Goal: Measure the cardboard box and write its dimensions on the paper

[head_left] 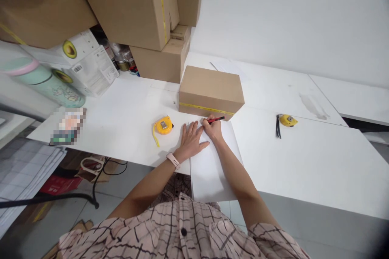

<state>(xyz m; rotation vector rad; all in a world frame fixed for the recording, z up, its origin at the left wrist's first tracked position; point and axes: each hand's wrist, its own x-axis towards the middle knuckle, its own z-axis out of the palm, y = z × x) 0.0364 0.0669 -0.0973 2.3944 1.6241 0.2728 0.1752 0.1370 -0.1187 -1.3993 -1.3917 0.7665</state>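
Note:
My left hand (191, 139) lies flat with fingers spread on a white sheet (212, 166) that overhangs the table's front edge. A pink watch sits on that wrist. My right hand (212, 128) is closed round a red pen (216, 119), its tip at the sheet's far edge, just in front of a small cardboard box (211, 89) with a yellow tape strip. A yellow tape measure (163, 126) lies left of my left hand.
A second yellow tape measure (287, 121) lies on the white table (304, 158) to the right. Stacked cardboard boxes (142, 12), white packages with avocado pictures (82, 60) and a mint bottle (45, 81) crowd the back left. Cables hang below the table.

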